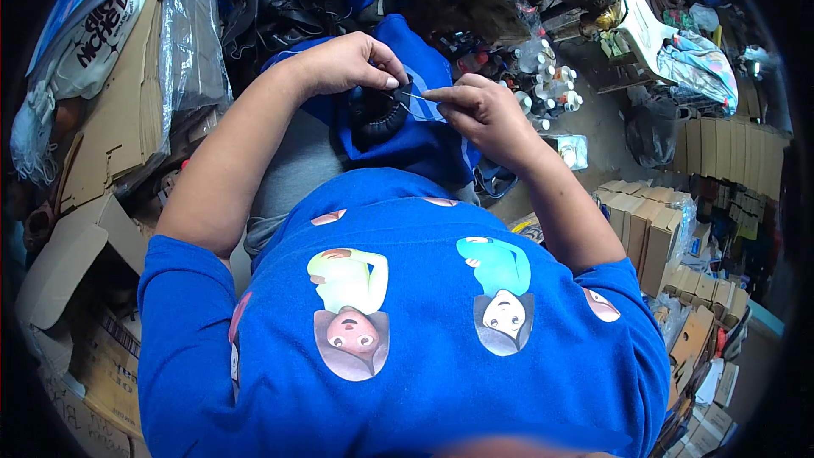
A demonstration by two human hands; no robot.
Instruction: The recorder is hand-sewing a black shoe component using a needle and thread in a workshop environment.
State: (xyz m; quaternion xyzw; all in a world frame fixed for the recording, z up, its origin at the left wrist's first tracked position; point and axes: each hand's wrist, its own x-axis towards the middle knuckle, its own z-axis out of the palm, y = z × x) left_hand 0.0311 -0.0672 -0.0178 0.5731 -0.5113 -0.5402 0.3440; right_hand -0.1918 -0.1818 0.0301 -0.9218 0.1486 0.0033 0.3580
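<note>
A small black shoe point(378, 121), glossy and rounded with a dark opening, rests on blue cloth point(407, 153) over my lap. My left hand point(363, 64) comes down on its upper edge, thumb and forefinger pinched on the rim. Just to the right, my right hand point(487, 117) is closed on a thin, light needle point(419, 97), whose far end meets the shoe's edge near my left fingertips. A pale line like thread runs beside the needle. The shoe's underside is hidden.
Flat cardboard point(127, 110) and clear plastic stand at my left. Several small bottles point(547, 80) crowd the floor ahead right, near a white plastic chair point(640, 25). Stacked boxes point(649, 229) line my right side. A dark heap lies beyond my knees.
</note>
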